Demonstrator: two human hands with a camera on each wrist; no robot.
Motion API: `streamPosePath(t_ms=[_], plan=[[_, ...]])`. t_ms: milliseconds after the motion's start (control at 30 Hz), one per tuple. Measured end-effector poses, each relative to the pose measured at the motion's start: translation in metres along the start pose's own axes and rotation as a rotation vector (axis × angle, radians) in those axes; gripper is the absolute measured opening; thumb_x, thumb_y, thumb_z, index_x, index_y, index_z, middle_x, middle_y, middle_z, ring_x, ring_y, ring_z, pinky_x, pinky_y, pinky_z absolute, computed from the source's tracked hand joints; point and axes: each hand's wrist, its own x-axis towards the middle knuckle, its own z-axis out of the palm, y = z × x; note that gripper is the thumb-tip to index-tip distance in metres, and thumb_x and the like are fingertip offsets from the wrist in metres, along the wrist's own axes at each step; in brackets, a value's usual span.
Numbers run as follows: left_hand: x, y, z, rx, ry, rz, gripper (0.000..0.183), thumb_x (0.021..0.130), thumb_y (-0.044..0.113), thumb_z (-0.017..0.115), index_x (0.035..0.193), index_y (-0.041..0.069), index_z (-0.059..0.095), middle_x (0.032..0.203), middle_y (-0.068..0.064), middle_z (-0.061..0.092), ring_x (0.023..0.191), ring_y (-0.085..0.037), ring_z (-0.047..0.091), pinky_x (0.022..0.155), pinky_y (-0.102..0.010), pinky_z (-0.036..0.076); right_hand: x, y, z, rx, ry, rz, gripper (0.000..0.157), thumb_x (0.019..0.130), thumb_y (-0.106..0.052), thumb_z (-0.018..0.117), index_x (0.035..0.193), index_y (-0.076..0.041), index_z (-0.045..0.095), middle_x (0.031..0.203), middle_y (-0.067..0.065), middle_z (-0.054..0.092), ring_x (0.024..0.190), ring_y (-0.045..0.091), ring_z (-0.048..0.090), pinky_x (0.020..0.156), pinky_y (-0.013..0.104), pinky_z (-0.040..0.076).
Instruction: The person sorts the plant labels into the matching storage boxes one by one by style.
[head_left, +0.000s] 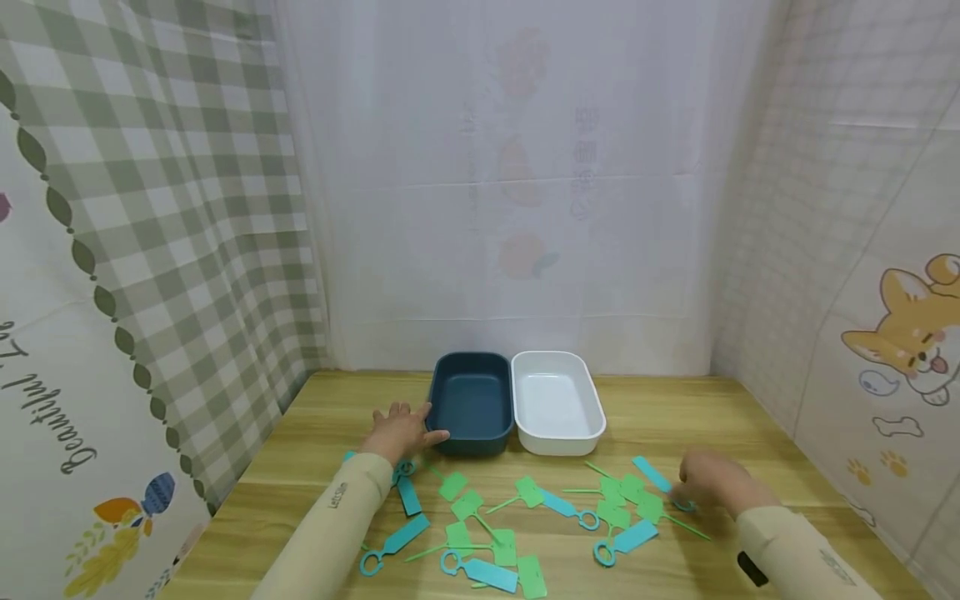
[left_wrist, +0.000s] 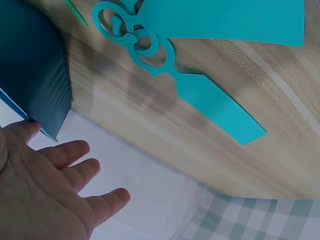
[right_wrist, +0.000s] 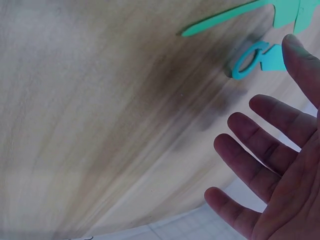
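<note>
In the head view, my left hand is at the left side of a dark blue bin, fingers spread. The left wrist view shows a fingertip at the bin's rim. Beneath that wrist lie blue ring-ended plant tags, partly hidden by the forearm in the head view. Over on the right, my right hand hovers beside a blue ring-ended tag. Its fingers are spread and hold nothing in the right wrist view, with the tag's ring just beyond the thumb.
A white bin stands against the dark blue one's right side. Several green tags and blue tags are scattered over the wooden table, some overlapping. Cloth curtains enclose the back and both sides.
</note>
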Motion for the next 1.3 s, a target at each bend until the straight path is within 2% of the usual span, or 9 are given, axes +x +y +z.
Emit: streamPosePath(t_ms=[100, 233, 433, 867, 1300], plan=[[0.0, 0.0, 0.0, -0.001, 0.001, 0.0, 0.079, 0.095, 0.062, 0.051, 0.153, 0.012, 0.038, 0.149, -0.033, 0.036, 0.142, -0.049, 0.026, 0.108, -0.073, 0.018, -0.001, 0.0, 0.002, 0.022, -0.009, 0.022, 0.031, 0.084, -0.026, 0.078, 0.068, -0.008, 0.059, 0.066, 0.0, 0.054, 0.059, 0.014, 0.047, 0.055, 0.032, 0.044], [0.001, 0.0, 0.0, 0.018, 0.005, 0.004, 0.079, 0.095, 0.063, 0.051, 0.153, 0.012, 0.038, 0.149, -0.031, 0.037, 0.141, -0.048, 0.028, 0.108, -0.073, 0.019, -0.003, -0.001, 0.001, 0.001, -0.01, 0.024, 0.031, 0.083, -0.03, 0.079, 0.074, -0.006, 0.063, 0.074, 0.002, 0.06, 0.067, 0.019, 0.055, 0.062, 0.04, 0.051], [0.001, 0.001, -0.001, 0.023, 0.006, 0.007, 0.079, 0.094, 0.062, 0.051, 0.153, 0.011, 0.039, 0.149, -0.031, 0.038, 0.141, -0.048, 0.028, 0.107, -0.073, 0.019, -0.003, 0.002, 0.004, -0.032, 0.011, 0.004, 0.032, 0.082, -0.032, 0.081, 0.078, -0.004, 0.065, 0.073, 0.0, 0.059, 0.067, 0.016, 0.053, 0.062, 0.039, 0.051], [0.0, 0.002, -0.002, 0.007, -0.003, 0.0, 0.078, 0.095, 0.062, 0.051, 0.153, 0.011, 0.038, 0.151, -0.031, 0.035, 0.143, -0.048, 0.023, 0.109, -0.072, 0.016, -0.001, 0.008, 0.01, -0.123, 0.102, -0.06, 0.017, 0.08, -0.014, 0.076, 0.076, -0.004, 0.062, 0.071, 0.001, 0.058, 0.066, 0.019, 0.055, 0.058, 0.042, 0.051], [0.002, 0.002, -0.001, 0.009, -0.008, -0.011, 0.079, 0.094, 0.063, 0.052, 0.153, 0.012, 0.039, 0.151, -0.03, 0.036, 0.144, -0.048, 0.023, 0.11, -0.072, 0.015, 0.002, 0.01, 0.01, -0.126, 0.093, -0.033, 0.021, 0.08, -0.017, 0.076, 0.078, -0.005, 0.059, 0.073, 0.002, 0.056, 0.068, 0.019, 0.056, 0.059, 0.044, 0.051]])
